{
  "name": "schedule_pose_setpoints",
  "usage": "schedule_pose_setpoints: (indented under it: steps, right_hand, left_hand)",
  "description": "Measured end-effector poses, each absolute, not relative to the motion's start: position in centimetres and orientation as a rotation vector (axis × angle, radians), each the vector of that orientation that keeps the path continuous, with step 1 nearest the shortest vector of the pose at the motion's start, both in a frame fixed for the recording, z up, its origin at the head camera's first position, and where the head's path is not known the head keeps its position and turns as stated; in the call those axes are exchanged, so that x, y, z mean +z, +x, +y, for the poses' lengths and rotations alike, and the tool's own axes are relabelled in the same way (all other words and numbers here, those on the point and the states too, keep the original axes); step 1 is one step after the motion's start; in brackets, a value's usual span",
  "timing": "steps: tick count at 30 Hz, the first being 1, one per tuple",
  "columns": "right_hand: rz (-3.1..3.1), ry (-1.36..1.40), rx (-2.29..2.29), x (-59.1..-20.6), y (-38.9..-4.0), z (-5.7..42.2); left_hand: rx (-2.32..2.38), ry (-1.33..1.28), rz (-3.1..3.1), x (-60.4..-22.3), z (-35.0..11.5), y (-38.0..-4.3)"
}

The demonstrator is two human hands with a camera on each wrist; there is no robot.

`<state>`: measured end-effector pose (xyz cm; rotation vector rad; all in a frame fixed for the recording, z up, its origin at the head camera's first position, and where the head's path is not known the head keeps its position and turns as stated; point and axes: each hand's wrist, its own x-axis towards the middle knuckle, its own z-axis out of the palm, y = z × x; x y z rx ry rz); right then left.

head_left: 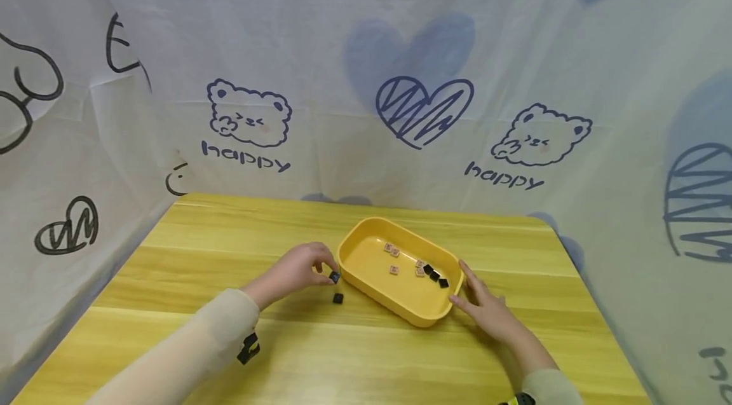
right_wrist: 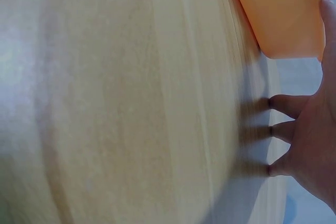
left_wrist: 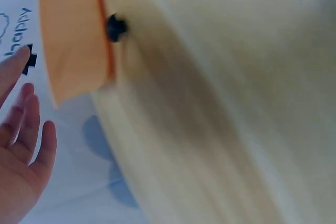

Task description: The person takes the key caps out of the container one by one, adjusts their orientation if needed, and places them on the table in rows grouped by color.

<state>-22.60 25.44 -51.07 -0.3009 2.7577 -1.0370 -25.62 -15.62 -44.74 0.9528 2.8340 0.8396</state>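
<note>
Across the back of the room a printed cloth (head_left: 337,160) hangs behind the desk (head_left: 320,354), which carries a yellow tray (head_left: 366,259) toward its one o'clock. From where I stand, the person's right hand (head_left: 486,313) is at the tray's four o'clock end, fingers spread, fairly straight, touching it; the left hand (head_left: 303,270) is at nine o'clock, fingers pinching a black block (head_left: 334,277) just beside the tray. Most blocks look to be in: five pink blocks (head_left: 394,270), scattered between twelve and three o'clock and near the middle, and three dark blocks (head_left: 435,276) in a row toward three. Left outside, I'd judge, are the pinched one and a loose block (head_left: 338,298) on the desk, at the tray's eight o'clock.
</note>
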Motion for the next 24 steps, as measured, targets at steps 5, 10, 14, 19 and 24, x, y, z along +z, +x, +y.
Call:
schedule_pose_setpoints:
  steps: [5, 10, 14, 19, 24]
  right_hand:
    - [2.745, -0.292, -1.035, -50.9, -22.6, 25.5]
    - [2.742, -0.293, -1.038, -50.9, -22.5, 25.5]
    - [2.749, -0.299, -1.042, -50.8, -22.4, 25.5]
    - [2.753, -0.300, -1.042, -50.8, -22.4, 25.5]
    - [2.757, -0.299, -1.038, -50.8, -22.4, 25.5]
  left_hand:
    - [0.855, 0.879, 2.836, -45.9, -16.2, -25.6]
    - [0.822, 0.775, 2.826, -47.1, -16.5, -25.8]
    - [0.773, 0.744, 2.807, -47.8, -16.7, -26.0]
    - [0.711, 0.757, 2.784, -48.2, -16.9, -26.0]
    - [0.658, 0.750, 2.778, -48.6, -16.8, -26.0]
